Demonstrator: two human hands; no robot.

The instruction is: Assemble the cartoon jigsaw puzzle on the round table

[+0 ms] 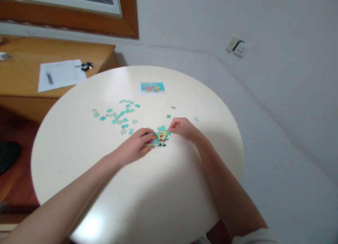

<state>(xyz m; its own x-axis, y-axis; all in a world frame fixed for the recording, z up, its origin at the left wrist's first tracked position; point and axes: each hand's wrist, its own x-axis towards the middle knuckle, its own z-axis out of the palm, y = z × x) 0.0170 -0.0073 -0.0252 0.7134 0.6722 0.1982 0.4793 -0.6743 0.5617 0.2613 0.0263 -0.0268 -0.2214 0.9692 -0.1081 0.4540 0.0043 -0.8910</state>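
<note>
A partly joined jigsaw puzzle [162,135] with a yellow cartoon figure lies near the middle of the round table. Across its left side rests my left hand [139,142], fingers spread and touching the pieces, covering part of a pink figure. My right hand [183,128] is at the puzzle's upper right edge, thumb and forefinger pinched on a small teal puzzle piece [169,130] that is mostly hidden by the fingertips. Beyond that hand are a loose teal piece [168,116], a multicoloured piece [173,107] and a pale green piece [196,119].
Several loose teal and pale green pieces [121,114] are scattered left of the puzzle. A small picture card [152,87] lies at the back of the white table [105,187]. Behind left, a wooden desk [97,50] bears a paper sheet [62,75] and keys [87,66].
</note>
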